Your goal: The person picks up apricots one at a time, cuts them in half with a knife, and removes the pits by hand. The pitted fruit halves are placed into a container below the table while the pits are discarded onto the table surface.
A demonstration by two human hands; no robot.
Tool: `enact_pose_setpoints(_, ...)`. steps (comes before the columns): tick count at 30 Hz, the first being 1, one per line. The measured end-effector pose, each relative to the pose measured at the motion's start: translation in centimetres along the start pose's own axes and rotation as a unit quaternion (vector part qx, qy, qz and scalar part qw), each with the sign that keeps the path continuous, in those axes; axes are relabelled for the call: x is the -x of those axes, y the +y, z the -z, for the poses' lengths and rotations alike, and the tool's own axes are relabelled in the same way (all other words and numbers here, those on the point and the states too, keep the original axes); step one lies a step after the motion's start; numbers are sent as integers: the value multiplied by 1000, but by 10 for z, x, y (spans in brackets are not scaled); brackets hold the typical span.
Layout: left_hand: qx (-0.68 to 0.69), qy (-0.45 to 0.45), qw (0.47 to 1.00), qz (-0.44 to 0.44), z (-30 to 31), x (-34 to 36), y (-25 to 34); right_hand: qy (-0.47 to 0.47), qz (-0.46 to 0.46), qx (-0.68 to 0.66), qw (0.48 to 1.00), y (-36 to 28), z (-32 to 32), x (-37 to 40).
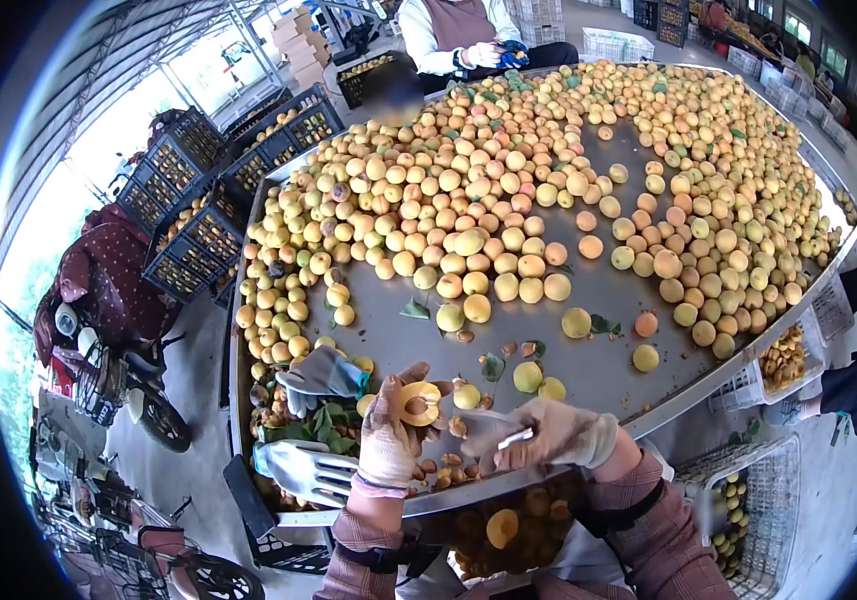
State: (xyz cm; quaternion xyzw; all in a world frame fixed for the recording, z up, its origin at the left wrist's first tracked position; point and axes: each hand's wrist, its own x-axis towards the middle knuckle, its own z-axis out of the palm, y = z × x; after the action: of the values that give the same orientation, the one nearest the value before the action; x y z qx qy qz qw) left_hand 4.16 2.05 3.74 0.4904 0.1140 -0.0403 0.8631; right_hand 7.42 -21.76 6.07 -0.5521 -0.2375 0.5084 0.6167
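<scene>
Metal table [599, 372], apricot [423, 403] in left fingers [386, 403]

The pale-gloved left hand [390, 440] holds a cut yellow fruit [422, 404], and the pale-gloved right hand [561, 434] beside it holds a small white thing [515, 439], too blurry to name. Lots of round orange-yellow fruits [489, 170] cover much of the big grey metal table [494, 345]. Two grey-and-white work gloves [296, 466] lie near the left hand.
</scene>
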Motion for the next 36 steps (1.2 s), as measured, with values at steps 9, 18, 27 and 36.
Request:
enact_pose_setpoints(9,-110,-5,985,132,-33,18,-25,304,441,-336,775,8,-4,-36)
enact_pose_setpoints(18,-288,1,948,133,-45,20,-29,273,432,-226,829,2,-13,-31)
enact_pose_setpoints(27,-214,-55,974,-48,-15,8,-66,280,432,-38,856,0,-21,-48)
enact_pose_setpoints(36,-289,14,949,127,-41,12,-26,237,315,-475,787,20,21,-73)
